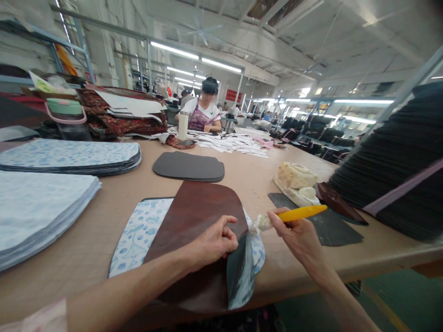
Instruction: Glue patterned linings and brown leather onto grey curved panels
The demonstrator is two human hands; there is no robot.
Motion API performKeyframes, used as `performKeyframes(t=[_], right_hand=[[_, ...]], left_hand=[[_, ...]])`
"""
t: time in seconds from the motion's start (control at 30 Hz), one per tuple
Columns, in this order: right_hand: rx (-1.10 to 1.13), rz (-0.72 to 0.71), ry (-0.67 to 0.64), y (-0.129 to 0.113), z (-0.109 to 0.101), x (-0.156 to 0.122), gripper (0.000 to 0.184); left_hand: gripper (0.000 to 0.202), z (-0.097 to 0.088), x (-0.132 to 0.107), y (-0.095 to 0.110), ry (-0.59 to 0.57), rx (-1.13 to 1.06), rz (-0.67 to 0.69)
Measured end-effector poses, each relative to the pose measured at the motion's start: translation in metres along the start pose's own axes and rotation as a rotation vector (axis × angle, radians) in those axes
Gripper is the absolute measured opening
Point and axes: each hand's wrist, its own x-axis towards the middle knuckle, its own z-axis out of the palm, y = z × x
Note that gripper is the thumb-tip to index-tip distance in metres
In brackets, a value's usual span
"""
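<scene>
A brown leather piece (197, 216) lies on a blue-patterned white sheet (138, 235) at the table's near edge. My left hand (214, 242) pinches the brown piece's right edge and folds it up, showing its dark glossy underside (240, 272). My right hand (299, 233) holds a yellow-handled brush (297, 214) whose whitish, glue-laden tip points at the lifted edge.
Stacks of patterned sheets (69, 157) and pale sheets (38, 207) lie at the left. A dark grey stack (188, 167) sits mid-table. A glue-crusted lump (296, 177) rests on a dark sheet (328, 228) at the right, beside a tall black stack (398, 161). Another person (204, 113) sits at the far end.
</scene>
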Motion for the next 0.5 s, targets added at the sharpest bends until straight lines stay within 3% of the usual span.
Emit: performKeyframes(t=[0.2, 0.3, 0.4, 0.5], right_hand=[[0.207, 0.133, 0.257, -0.005, -0.021, -0.019, 0.029], [0.361, 0.135, 0.312, -0.006, -0.029, -0.027, 0.03], [0.482, 0.122, 0.239, -0.008, -0.031, -0.037, 0.033], [0.549, 0.08, 0.103, -0.012, -0.022, -0.049, 0.033]], left_hand=[[0.052, 0.003, -0.003, 0.001, -0.015, 0.111, 0.033], [0.044, 0.014, -0.026, 0.017, -0.034, 0.393, 0.077], [0.06, 0.024, -0.051, 0.024, -0.072, 0.839, 0.105], [0.076, 0.028, -0.058, 0.008, -0.262, 1.154, 0.16]])
